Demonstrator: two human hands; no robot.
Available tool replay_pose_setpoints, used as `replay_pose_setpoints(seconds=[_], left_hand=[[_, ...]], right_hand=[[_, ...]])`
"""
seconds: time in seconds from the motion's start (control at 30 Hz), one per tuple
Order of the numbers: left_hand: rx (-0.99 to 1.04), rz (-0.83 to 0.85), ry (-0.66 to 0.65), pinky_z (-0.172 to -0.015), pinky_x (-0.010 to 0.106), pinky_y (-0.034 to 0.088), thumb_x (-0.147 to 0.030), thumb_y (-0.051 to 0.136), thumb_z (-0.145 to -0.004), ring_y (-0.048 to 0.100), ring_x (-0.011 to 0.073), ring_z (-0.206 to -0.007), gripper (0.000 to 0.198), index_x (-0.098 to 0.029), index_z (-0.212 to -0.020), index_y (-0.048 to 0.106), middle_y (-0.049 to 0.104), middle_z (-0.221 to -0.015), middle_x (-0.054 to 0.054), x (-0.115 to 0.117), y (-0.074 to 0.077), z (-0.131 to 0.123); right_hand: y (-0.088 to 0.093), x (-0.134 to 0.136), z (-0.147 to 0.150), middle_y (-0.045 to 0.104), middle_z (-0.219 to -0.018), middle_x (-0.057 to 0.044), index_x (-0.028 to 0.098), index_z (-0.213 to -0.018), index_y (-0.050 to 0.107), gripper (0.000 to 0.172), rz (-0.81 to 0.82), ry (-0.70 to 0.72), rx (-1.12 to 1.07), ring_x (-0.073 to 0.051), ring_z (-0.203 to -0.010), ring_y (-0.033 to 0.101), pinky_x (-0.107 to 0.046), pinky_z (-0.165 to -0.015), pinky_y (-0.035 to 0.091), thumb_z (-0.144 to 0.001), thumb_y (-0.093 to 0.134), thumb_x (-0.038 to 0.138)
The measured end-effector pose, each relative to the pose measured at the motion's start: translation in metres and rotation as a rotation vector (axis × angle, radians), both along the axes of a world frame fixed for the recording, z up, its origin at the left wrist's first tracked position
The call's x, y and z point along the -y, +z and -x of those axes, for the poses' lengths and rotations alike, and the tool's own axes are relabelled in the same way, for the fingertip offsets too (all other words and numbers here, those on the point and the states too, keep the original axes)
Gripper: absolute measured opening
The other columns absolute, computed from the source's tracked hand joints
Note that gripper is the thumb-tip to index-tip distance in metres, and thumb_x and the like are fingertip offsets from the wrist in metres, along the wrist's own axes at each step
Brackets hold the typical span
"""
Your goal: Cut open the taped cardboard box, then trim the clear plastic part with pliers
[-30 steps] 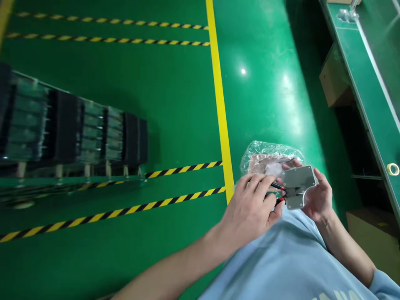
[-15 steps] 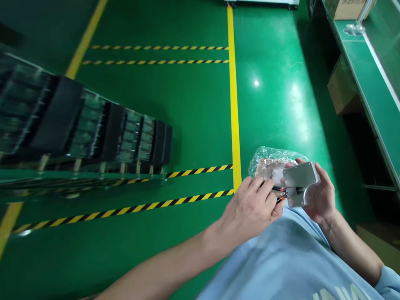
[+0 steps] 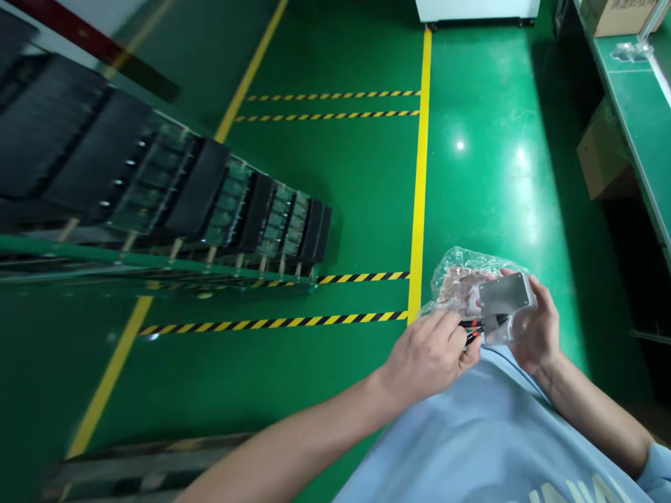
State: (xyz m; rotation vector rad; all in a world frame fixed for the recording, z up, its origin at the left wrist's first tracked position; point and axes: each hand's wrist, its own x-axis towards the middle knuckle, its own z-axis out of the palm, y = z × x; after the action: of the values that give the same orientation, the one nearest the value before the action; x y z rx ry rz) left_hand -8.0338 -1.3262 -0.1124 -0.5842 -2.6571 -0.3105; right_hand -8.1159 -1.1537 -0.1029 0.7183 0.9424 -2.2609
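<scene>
My left hand is closed round the handles of a pair of pliers with black and red grips. The pliers' jaws lie against the lower part of a grey metal housing, a flat-faced piece with screw holes at its corners. From the right, my right hand grips this housing, thumb along its edge and some fingers hidden behind it. Just beyond both hands is a clear plastic bag with copper-coloured and pale contents. Which hand supports the bag cannot be seen.
At left stands a long rack carrying black and green parts. A workbench runs along the right, with cardboard boxes below and on it. A white cabinet stands ahead. Part of a pallet shows at lower left.
The view has swung left, so rack and floor lines sit further right, and the pallet has come into view. Both hands keep their hold on the pliers and housing.
</scene>
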Motion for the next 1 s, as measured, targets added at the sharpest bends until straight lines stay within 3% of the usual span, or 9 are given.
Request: replay_pose_setpoints(seconds=[0.17,0.23,0.37,0.43,0.5,0.63,0.73,0.9,1.0], left_hand=[[0.077,-0.143,0.082,-0.061,0.035,0.044,-0.026,0.058,-0.104,0.062,0.0194,-0.068,0.038,-0.019,-0.067,0.06,0.066,-0.073,0.006,-0.012,-0.02,-0.006],[0.232,-0.361,0.093,-0.061,0.031,0.044,-0.026,0.054,-0.107,0.062,0.0164,-0.065,0.041,-0.019,-0.067,0.058,0.066,-0.072,0.005,-0.017,-0.023,-0.01],[0.744,-0.946,0.13,-0.054,0.027,0.04,-0.036,0.035,-0.116,0.052,0.0109,-0.052,0.056,-0.019,-0.067,0.056,0.056,-0.06,-0.001,-0.02,-0.022,-0.021],[0.791,-1.05,0.172,-0.056,0.027,0.042,-0.042,0.031,-0.117,0.053,0.0119,-0.054,0.059,-0.019,-0.07,0.059,0.056,-0.062,-0.001,-0.013,-0.026,-0.028],[0.73,-0.933,0.227,-0.065,0.029,0.048,-0.041,0.035,-0.115,0.061,0.0152,-0.066,0.057,-0.018,-0.07,0.061,0.064,-0.071,0.003,-0.002,-0.035,-0.032],[0.555,-0.476,0.292,-0.091,0.042,0.055,-0.035,0.048,-0.11,0.071,0.0268,-0.102,0.046,-0.018,-0.074,0.07,0.076,-0.109,0.013,0.015,-0.045,-0.037],[0.355,-0.332,0.219,-0.099,0.047,0.054,-0.029,0.051,-0.108,0.068,0.03,-0.114,0.039,-0.017,-0.077,0.07,0.074,-0.122,0.015,0.016,-0.027,-0.037],[0.134,-0.128,0.074,-0.094,0.052,0.053,-0.028,0.06,-0.102,0.066,0.0337,-0.111,0.032,-0.017,-0.074,0.069,0.073,-0.12,0.019,0.006,0.019,-0.025],[0.074,-0.063,0.036,-0.09,0.05,0.053,-0.028,0.06,-0.101,0.066,0.0324,-0.106,0.029,-0.017,-0.077,0.072,0.075,-0.117,0.018,0.002,0.03,-0.016]], right_hand=[[-0.011,0.005,0.003,0.081,-0.105,-0.007,0.021,-0.115,0.077,0.046,-0.083,-0.102,-0.072,-0.026,-0.092,0.076,-0.035,-0.074,0.062,-0.084,0.075,0.054],[-0.017,0.005,0.003,0.081,-0.105,-0.007,0.021,-0.114,0.077,0.046,-0.088,-0.122,-0.097,-0.026,-0.092,0.076,-0.035,-0.074,0.062,-0.083,0.077,0.054],[-0.021,0.001,0.002,0.08,-0.108,-0.008,0.021,-0.122,0.076,0.051,-0.046,-0.076,-0.072,-0.027,-0.09,0.076,-0.036,-0.069,0.062,-0.084,0.076,0.055],[-0.019,-0.003,0.002,0.08,-0.107,-0.007,0.023,-0.126,0.075,0.052,-0.035,-0.054,-0.053,-0.027,-0.089,0.076,-0.037,-0.066,0.063,-0.086,0.073,0.057],[-0.016,-0.006,0.003,0.08,-0.107,-0.005,0.026,-0.127,0.074,0.05,-0.027,-0.054,-0.041,-0.026,-0.089,0.076,-0.037,-0.066,0.063,-0.087,0.071,0.057],[-0.009,-0.011,0.006,0.08,-0.104,-0.005,0.027,-0.129,0.072,0.049,0.034,-0.031,0.0,-0.027,-0.089,0.076,-0.04,-0.07,0.065,-0.088,0.069,0.055],[-0.005,-0.012,0.005,0.08,-0.098,-0.004,0.028,-0.129,0.073,0.051,0.11,0.026,0.038,-0.029,-0.088,0.077,-0.043,-0.072,0.066,-0.085,0.068,0.053],[0.003,-0.011,0.0,0.08,-0.092,-0.003,0.029,-0.131,0.073,0.053,0.128,0.1,0.03,-0.029,-0.087,0.078,-0.045,-0.076,0.066,-0.084,0.073,0.054],[0.008,-0.009,-0.003,0.081,-0.093,-0.003,0.028,-0.133,0.074,0.054,0.107,0.112,0.024,-0.029,-0.087,0.078,-0.046,-0.079,0.066,-0.086,0.072,0.054]])
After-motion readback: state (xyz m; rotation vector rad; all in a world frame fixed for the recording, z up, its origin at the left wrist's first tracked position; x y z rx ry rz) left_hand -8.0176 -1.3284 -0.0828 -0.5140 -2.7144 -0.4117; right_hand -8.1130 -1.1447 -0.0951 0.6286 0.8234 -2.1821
